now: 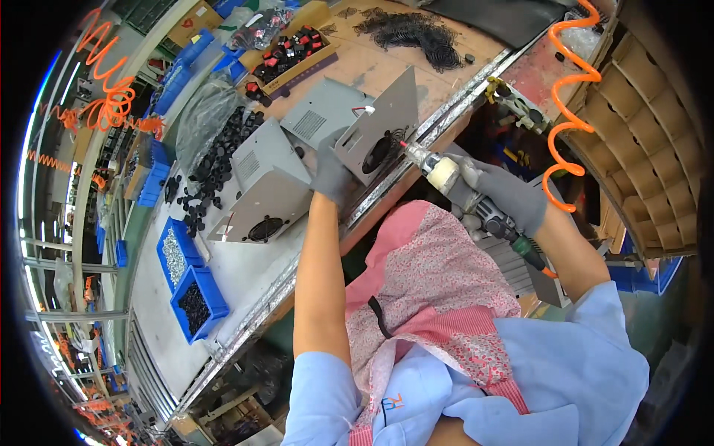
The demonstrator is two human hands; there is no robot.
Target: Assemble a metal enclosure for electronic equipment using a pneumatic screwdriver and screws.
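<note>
My gloved left hand grips the near edge of a grey metal housing, its fingers partly hidden by the sheet. A round black fan guard sits in that upright panel. My gloved right hand is wrapped round a pneumatic screwdriver, whose red tip points at the guard's edge; whether it touches cannot be made out. To the left of my left hand stands a second grey housing with its own black fan guard. Loose black plastic parts lie beyond it.
Two blue bins of silver and black small parts sit at the left. Farther back are a cardboard box of black-and-red switches and a heap of black wire guards. An orange coiled hose hangs at the right beside a divided carton.
</note>
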